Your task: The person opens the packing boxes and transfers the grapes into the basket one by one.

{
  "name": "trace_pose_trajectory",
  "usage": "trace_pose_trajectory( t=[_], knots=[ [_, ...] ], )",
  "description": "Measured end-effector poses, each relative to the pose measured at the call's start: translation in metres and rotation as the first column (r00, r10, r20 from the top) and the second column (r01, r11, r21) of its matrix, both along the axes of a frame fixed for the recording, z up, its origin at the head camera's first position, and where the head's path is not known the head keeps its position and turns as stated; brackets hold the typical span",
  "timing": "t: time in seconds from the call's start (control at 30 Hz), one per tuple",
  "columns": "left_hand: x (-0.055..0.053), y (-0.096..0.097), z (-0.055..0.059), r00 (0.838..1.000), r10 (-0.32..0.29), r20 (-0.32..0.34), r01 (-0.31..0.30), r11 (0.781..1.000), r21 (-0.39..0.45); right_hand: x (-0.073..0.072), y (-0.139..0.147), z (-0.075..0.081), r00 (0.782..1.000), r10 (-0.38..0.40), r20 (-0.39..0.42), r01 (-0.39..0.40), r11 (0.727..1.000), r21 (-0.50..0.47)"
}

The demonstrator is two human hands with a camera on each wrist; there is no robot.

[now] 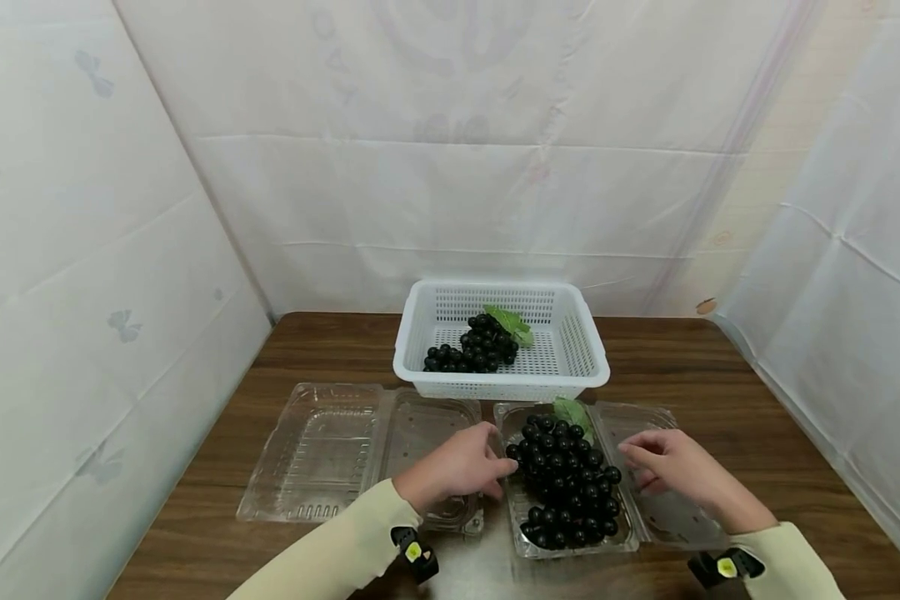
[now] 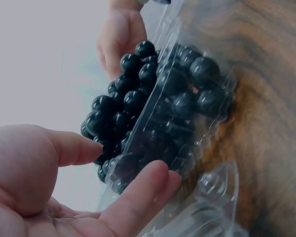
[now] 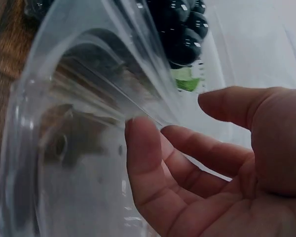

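A bunch of dark grapes lies in a clear plastic clamshell box, with a green leaf at its far end. My left hand is at the box's left wall, its thumb by the grapes and fingers along the outside; the left wrist view shows thumb and fingers apart. Over the box's folded-out lid is my right hand, fingers loosely bent. The right wrist view shows nothing between its thumb and fingers. Whether those fingers touch the lid I cannot tell.
Behind the box stands a white plastic basket holding more dark grapes and a green leaf. A second clear clamshell box lies unfolded on the left of the wooden table. White sheeting hangs around the table.
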State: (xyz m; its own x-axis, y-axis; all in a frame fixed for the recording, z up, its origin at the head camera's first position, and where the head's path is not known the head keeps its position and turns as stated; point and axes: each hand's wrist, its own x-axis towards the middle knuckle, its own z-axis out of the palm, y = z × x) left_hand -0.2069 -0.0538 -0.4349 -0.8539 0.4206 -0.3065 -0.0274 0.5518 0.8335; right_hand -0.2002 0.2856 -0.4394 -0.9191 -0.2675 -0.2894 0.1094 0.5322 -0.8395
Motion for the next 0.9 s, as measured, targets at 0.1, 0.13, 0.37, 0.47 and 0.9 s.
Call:
trace_pose_trajectory(
  t=[0.1,0.13,0.37,0.47,0.9],
  knots=[
    [0.002,0.002,-0.003,0.999,0.007,0.04,-0.009,0.999,0.049,-0.006,-0.004,-0.006,0.999,0.044,0.029,-0.043,0.999,-0.031],
    [0.002,0.003,-0.004,0.999,0.011,0.048,-0.014,0.998,0.06,-0.008,-0.005,-0.008,0.998,0.054,0.028,-0.053,0.998,-0.035],
    [-0.002,0.005,-0.007,0.998,0.033,0.05,-0.037,0.995,0.09,-0.014,-0.014,-0.01,0.999,0.034,-0.001,-0.034,0.999,-0.011],
    [-0.006,0.004,-0.007,0.999,0.038,0.038,-0.041,0.995,0.086,-0.016,-0.016,-0.01,1.0,0.03,-0.005,-0.03,0.999,-0.014],
    [-0.015,0.004,-0.008,0.995,0.056,0.087,-0.066,0.99,0.123,-0.02,-0.017,-0.009,1.0,0.012,-0.003,-0.012,1.0,-0.006]
  ],
)
